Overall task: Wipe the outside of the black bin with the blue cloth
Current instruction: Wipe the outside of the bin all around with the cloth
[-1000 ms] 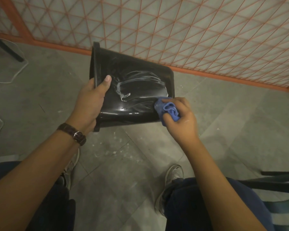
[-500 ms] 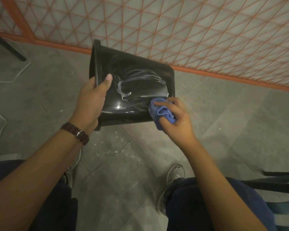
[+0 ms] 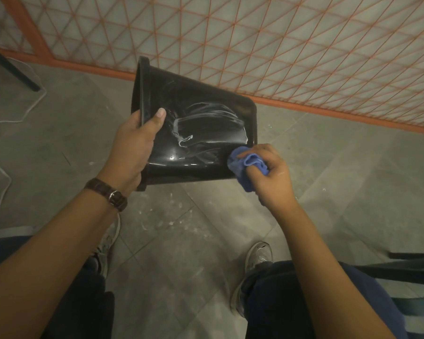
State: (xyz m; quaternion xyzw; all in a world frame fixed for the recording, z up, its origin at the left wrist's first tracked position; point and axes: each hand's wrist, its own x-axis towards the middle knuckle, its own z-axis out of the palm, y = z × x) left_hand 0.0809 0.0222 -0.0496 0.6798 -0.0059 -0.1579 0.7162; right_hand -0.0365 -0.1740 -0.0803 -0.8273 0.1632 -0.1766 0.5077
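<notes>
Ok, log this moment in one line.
left hand: grips black bin at rim | right hand: holds blue cloth against bin near base | white streaks: on side

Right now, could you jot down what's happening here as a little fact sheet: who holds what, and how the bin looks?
bin: black bin, held tipped sideways, rim to the left
left hand: grips the rim, thumb on the outer wall
right hand: holds the bunched blue cloth against the bin's lower right corner
surface: glossy, with white streaks across the middle
left wrist: brown watch
surroundings: grey floor, orange lattice panel
</notes>
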